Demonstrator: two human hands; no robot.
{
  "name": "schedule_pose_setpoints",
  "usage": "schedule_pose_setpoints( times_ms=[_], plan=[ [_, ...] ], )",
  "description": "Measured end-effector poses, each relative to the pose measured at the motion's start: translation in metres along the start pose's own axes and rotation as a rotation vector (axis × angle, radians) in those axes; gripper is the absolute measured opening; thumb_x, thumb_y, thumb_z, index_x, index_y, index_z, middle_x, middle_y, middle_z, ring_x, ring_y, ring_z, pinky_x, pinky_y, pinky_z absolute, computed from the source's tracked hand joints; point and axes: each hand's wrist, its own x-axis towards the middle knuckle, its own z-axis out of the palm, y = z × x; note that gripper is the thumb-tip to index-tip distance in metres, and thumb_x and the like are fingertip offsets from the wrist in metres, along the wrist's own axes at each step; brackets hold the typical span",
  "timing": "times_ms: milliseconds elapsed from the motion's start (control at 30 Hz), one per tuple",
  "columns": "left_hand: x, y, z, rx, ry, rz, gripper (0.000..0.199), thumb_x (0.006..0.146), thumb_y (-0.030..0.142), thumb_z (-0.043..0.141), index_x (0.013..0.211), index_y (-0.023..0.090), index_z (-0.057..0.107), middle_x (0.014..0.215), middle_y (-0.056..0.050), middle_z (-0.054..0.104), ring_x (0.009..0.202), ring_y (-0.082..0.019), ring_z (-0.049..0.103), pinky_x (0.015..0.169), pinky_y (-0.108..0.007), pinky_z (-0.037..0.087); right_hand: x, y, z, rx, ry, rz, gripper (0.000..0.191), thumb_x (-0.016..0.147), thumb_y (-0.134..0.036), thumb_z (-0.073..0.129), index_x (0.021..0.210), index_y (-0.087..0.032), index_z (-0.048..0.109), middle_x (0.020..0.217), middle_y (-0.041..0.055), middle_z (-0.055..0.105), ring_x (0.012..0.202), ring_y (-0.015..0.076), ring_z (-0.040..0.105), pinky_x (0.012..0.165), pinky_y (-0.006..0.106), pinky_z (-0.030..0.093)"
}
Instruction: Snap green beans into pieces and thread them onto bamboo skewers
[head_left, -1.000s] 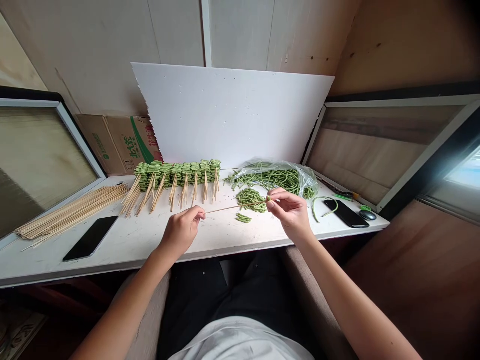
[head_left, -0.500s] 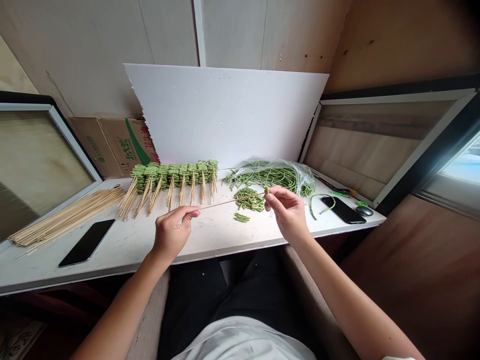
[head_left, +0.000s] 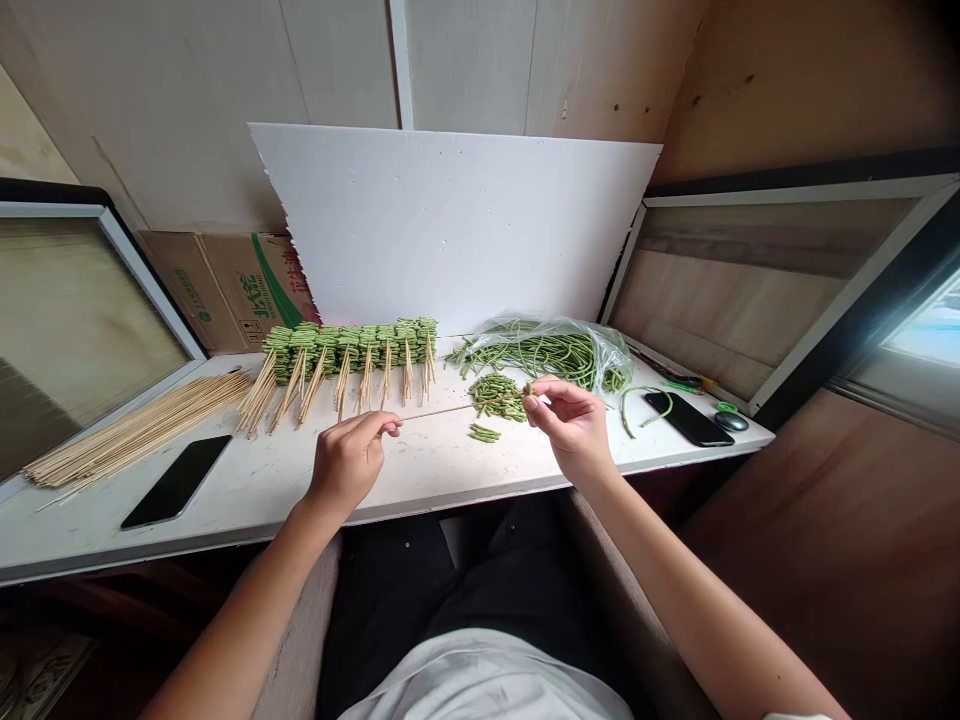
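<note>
A bamboo skewer (head_left: 457, 408) was held across the desk (head_left: 435, 462), in front of and to the left of the plastic bag (head_left: 551, 352) of long green beans. Its near end was pinched by the closed fingers of the left hand (head_left: 347, 465), so the left hand was gripping the skewer. The right hand (head_left: 570, 428) was also closed, with a small bean piece (head_left: 527, 388) pinched between thumb and forefinger at the skewer's far end. Whether the piece had been pierced could not be told. The heap of cut beans (head_left: 497, 397) was placed just before the bag, directly below the skewer's far end, and a few loose pieces (head_left: 485, 433) were left nearer the edge. Left of the bag, a row of bean-filled skewers (head_left: 349, 352) was laid with bare points toward the person. Further left lay bare skewers (head_left: 127, 430) and a phone (head_left: 176, 481). Right of the bag were a second phone (head_left: 688, 419) and a mouse (head_left: 731, 421).
</note>
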Motion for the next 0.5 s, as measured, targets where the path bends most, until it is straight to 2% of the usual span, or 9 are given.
schedule_pose_setpoints(
  times_ms=[133, 200, 300, 400, 500],
  plan=[
    [0.003, 0.001, -0.001, -0.042, -0.1, 0.013, 0.045, 0.084, -0.007, 0.042, 0.096, 0.019, 0.077, 0.081, 0.0, 0.077, 0.073, -0.015, 0.075, 0.069, -0.024, 0.057, 0.0, 0.001, -0.001, 0.001, -0.018, -0.001, 0.023, 0.075, -0.04, 0.096, 0.084, -0.024, 0.082, 0.088, 0.0045, 0.073, 0.067, 0.013, 0.058, 0.056, 0.028, 0.049],
    [0.005, 0.004, -0.001, -0.073, -0.089, 0.034, 0.044, 0.089, -0.006, 0.044, 0.104, 0.019, 0.077, 0.083, 0.0, 0.076, 0.075, -0.014, 0.074, 0.07, -0.023, 0.057, 0.002, 0.003, -0.003, 0.009, -0.001, 0.041, 0.026, 0.073, -0.042, 0.096, 0.085, -0.024, 0.081, 0.088, 0.0036, 0.073, 0.064, 0.0119, 0.056, 0.055, 0.028, 0.047],
    [0.008, 0.01, -0.002, -0.099, 0.05, 0.08, 0.034, 0.096, -0.001, 0.056, 0.113, 0.019, 0.077, 0.092, -0.003, 0.079, 0.08, -0.014, 0.076, 0.075, -0.024, 0.06, 0.005, 0.005, -0.006, 0.061, 0.033, 0.122, 0.028, 0.073, -0.043, 0.096, 0.086, -0.025, 0.08, 0.077, -0.0008, 0.068, 0.058, 0.0101, 0.051, 0.056, 0.029, 0.046],
    [0.008, 0.013, -0.001, -0.06, 0.209, 0.154, 0.029, 0.093, -0.002, 0.067, 0.11, 0.019, 0.078, 0.096, -0.004, 0.08, 0.087, -0.016, 0.077, 0.084, -0.027, 0.063, 0.007, 0.005, -0.006, 0.119, 0.049, 0.165, 0.026, 0.074, -0.042, 0.096, 0.082, -0.024, 0.079, 0.072, -0.0031, 0.063, 0.056, 0.0089, 0.05, 0.059, 0.029, 0.045],
    [0.007, 0.011, -0.001, -0.023, 0.227, 0.189, 0.036, 0.09, -0.009, 0.059, 0.107, 0.017, 0.078, 0.092, -0.004, 0.08, 0.084, -0.016, 0.078, 0.083, -0.026, 0.064, 0.006, 0.006, -0.003, 0.118, 0.039, 0.171, 0.026, 0.073, -0.041, 0.096, 0.083, -0.024, 0.079, 0.073, -0.003, 0.064, 0.056, 0.0088, 0.049, 0.06, 0.03, 0.044]
  ],
)
